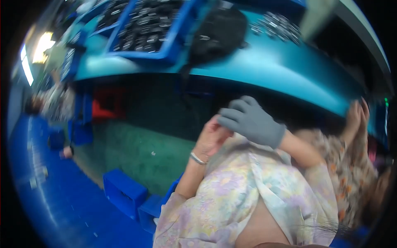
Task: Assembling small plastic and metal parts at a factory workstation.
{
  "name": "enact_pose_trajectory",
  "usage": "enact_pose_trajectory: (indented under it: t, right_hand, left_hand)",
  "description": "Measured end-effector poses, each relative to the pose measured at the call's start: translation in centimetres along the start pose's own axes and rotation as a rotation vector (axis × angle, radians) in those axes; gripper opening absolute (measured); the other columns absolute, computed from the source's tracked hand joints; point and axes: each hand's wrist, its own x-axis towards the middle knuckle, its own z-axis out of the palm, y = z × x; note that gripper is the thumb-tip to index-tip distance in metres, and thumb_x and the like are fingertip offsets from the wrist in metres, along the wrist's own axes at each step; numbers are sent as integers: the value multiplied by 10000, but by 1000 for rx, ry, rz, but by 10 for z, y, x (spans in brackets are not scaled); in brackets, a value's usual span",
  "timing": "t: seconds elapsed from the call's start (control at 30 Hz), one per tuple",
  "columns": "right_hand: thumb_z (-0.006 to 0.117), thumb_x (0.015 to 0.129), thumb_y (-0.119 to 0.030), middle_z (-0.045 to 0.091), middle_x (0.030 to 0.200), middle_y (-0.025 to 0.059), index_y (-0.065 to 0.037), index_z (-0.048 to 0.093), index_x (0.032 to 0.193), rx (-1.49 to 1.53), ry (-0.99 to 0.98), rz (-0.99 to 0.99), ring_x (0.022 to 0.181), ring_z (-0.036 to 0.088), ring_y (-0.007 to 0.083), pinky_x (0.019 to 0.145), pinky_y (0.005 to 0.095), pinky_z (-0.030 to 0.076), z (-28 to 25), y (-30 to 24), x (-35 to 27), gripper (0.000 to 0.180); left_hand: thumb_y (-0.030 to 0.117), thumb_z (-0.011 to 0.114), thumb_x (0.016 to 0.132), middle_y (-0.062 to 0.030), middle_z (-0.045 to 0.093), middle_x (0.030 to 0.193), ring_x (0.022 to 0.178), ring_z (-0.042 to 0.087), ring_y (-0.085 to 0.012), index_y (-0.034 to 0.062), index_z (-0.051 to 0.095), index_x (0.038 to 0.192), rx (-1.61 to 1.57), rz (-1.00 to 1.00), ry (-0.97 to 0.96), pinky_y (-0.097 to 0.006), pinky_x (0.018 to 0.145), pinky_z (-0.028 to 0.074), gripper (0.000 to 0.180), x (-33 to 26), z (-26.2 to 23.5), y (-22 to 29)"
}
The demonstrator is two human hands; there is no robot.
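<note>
In front of my lap my two hands meet. My left hand is bare, with a light bracelet at the wrist; its fingers are bent together against the tips of the gloved fingers, and what lies between them is hidden. My right hand wears a grey glove. Its back faces up and its fingers are apart and slightly bent, reaching toward the left hand. I see no object in it, though the palm is hidden. Both hands are short of the teal table.
On the table are a blue crate of dark parts, a black bag-like item and a pile of small shiny parts. Blue crates stand on the floor at left, near a red stool-like thing. A co-worker's hands show at right.
</note>
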Motion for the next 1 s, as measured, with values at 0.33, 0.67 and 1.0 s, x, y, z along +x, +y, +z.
enact_pose_trajectory:
  t: [0.33, 0.67, 1.0]
  right_hand:
    - [777, 591, -173, 504, 1271, 144, -74, 524, 1213, 271, 114, 75, 1184, 450, 366, 987, 441, 362, -39, 16, 14, 678]
    - [655, 766, -576, 318, 1470, 192, -58, 444, 1351, 409, 507, 186, 1372, 294, 345, 1102, 454, 242, -54, 35, 26, 810]
    - [637, 745, -336, 353, 1454, 172, -56, 430, 1362, 626, 255, 414, 1376, 293, 318, 1117, 432, 236, -2, 28, 9, 709]
  left_hand:
    - [79, 632, 890, -20, 621, 977, 857, 584, -119, 92, 580, 1063, -234, 24, -91, -264, 778, 488, 181, 5, -19, -15]
    - [97, 656, 876, -24, 619, 931, 810, 592, -125, 76, 596, 1027, -216, 16, -46, -278, 793, 513, 164, 5, -16, -8]
    - [103, 629, 897, -28, 617, 939, 817, 597, -123, 86, 583, 1038, -186, -9, -86, -274, 813, 512, 149, 6, -19, -15]
